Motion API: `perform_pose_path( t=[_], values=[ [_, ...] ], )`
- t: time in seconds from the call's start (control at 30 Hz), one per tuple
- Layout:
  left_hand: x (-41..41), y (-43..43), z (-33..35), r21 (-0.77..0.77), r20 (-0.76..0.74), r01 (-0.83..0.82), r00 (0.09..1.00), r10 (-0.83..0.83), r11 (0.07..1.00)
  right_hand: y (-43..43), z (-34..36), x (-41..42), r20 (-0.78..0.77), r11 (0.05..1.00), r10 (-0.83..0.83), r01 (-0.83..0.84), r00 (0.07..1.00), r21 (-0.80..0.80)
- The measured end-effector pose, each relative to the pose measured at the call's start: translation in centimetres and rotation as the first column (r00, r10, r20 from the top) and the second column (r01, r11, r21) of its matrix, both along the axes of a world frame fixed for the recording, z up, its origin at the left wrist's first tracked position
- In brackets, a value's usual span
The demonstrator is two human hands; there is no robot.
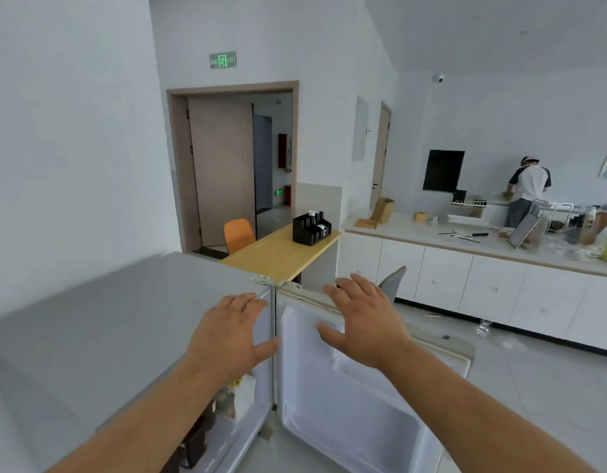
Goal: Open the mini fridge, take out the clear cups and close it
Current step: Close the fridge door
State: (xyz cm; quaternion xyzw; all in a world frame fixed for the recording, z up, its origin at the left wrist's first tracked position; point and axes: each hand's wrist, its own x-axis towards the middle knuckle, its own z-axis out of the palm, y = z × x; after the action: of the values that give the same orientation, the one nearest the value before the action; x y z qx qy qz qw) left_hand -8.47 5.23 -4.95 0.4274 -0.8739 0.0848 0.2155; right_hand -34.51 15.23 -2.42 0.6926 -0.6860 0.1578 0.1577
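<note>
Head view: mini fridge (124, 336) bottom left, door (356, 404) swung wide open to the right, inner liner facing up toward camera. Clear cups not identifiable; only a sliver of interior visible under the left forearm, with dark and pale packages (227, 401), too blurred to name. Left hand (227, 332) hovering over the fridge's front top edge, fingers spread, holding nothing. Right hand (367, 322) above the door's top edge, fingers spread, empty, contact with door unclear. Risks, as judgement: reaching in blind past the forearm and knocking packages out onto the floor; clear cups hard to spot, wrong item grabbed; door swinging back on the arm if right hand lets go; thin cups crushed by tight grip. Wooden worktop (288, 254) with black organizer (310, 230) behind, other person (529, 189) far right, well apart.
</note>
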Motion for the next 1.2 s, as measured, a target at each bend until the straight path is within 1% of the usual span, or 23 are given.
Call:
perform_pose_path(
  t=[0.1,0.23,0.37,0.53,0.63,0.73,0.83,1.03,1.2],
  values=[
    [0.3,-1.3,0.7,-0.02,0.047,-0.015,0.999,0.016,1.0,-0.5,0.8,-1.8,0.016,0.998,-0.054,0.054,0.998,0.025],
    [1.6,-3.1,1.4,0.005,0.104,-0.047,0.993,0.047,0.999,-0.9,0.4,-4.0,0.022,0.987,-0.129,0.126,0.991,0.101],
    [4.0,-4.8,0.8,0.037,0.152,-0.067,0.987,0.061,0.997,-0.7,-0.7,-5.5,0.01,0.977,-0.165,0.162,0.986,0.138],
    [6.7,-5.7,-1.0,0.079,0.141,-0.086,0.987,0.074,0.993,-0.2,-2.3,-6.8,0.007,0.928,-0.248,0.235,0.969,0.289],
    [7.3,-6.0,-1.8,0.105,0.09,-0.067,0.994,0.057,0.992,0.2,-3.2,-7.3,0.025,0.903,-0.28,0.254,0.96,0.348],
    [7.5,-6.1,-2.2,0.135,-0.007,-0.054,0.998,0.055,0.989,0.7,-4.0,-7.6,0.037,0.915,-0.28,0.255,0.959,0.311],
    [7.6,-6.7,-2.7,0.129,-0.061,-0.058,0.996,0.066,0.99,0.9,-4.8,-7.6,0.084,0.942,-0.263,0.236,0.961,0.24],
    [7.6,-7.4,-3.3,0.108,-0.085,-0.065,0.994,0.074,0.992,1.5,-5.3,-6.2,0.139,0.957,-0.246,0.218,0.959,0.189],
    [7.4,-7.3,-3.0,0.122,-0.099,-0.071,0.992,0.083,0.99,2.0,-4.8,-3.9,0.162,0.95,-0.277,0.244,0.947,0.196]
  ],
)
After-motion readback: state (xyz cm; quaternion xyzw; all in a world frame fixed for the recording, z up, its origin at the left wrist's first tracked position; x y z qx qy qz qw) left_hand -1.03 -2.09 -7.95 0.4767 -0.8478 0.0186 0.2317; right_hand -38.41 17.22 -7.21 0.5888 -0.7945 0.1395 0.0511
